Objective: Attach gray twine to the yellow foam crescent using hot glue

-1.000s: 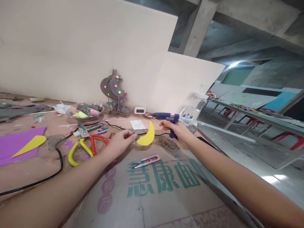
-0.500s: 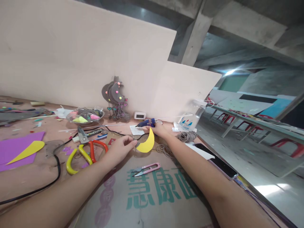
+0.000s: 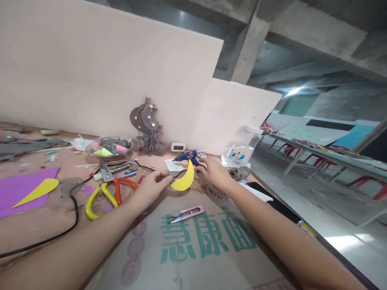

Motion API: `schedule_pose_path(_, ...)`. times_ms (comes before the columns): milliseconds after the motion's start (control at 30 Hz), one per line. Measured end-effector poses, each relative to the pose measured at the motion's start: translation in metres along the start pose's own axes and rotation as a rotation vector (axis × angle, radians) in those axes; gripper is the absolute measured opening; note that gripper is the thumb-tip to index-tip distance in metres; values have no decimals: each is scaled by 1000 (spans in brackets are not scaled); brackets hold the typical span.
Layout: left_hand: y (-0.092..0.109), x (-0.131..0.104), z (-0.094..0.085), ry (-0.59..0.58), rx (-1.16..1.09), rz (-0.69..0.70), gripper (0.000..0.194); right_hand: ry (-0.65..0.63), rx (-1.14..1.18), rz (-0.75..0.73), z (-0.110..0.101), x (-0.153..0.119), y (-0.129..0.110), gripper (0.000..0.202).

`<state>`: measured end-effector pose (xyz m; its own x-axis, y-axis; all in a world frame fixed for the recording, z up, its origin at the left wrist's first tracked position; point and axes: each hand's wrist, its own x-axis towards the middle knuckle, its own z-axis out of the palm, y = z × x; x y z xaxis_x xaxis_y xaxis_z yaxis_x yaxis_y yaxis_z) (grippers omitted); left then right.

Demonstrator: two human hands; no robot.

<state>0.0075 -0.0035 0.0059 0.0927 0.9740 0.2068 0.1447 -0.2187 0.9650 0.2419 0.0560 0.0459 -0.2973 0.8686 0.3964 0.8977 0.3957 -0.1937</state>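
My left hand [image 3: 157, 182] pinches the lower left tip of a yellow crescent [image 3: 184, 180] above the cardboard sheet [image 3: 151, 249]. Behind the crescent lies a blue glue gun [image 3: 188, 156], its nozzle toward the left over a small white paper [image 3: 173, 165]. My right hand [image 3: 211, 171] is beside the gun's handle with its fingers apart and nothing held in them. Pink-handled thread snips [image 3: 187, 214] lie on the cardboard, nearer to me. A loose coil of grey cord [image 3: 213, 192] rests below my right hand.
Scissors with yellow and orange handles [image 3: 104, 193], a bowl of clay pieces [image 3: 109, 148] and purple sheets [image 3: 21, 189] lie on the left. Grey moon ornaments [image 3: 146, 121] and a small clock [image 3: 178, 146] stand by the board. A plastic container [image 3: 238, 153] and black phone [image 3: 272, 203] are on the right.
My right hand has come off the glue gun's handle and moved right and toward me, its fingers spreading. The crescent in my left hand has shifted slightly left.
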Motion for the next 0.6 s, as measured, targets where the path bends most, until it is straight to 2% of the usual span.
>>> schedule_pose_path(100,1,2,-1,26,-76,-45,26,6,-63,-64,-14,-7,-16,34)
schedule_pose_path(233,2,5,-3,65,-212,-120,29,-170,95,-46,-20,-17,-43,47)
schedule_pose_path(400,1,7,-4,76,-287,-139,33,-247,137,-227,-3,-35,-69,36)
schedule_pose_path(600,-3,8,-3,82,-197,-87,31,-155,216,-328,21,-50,-81,13)
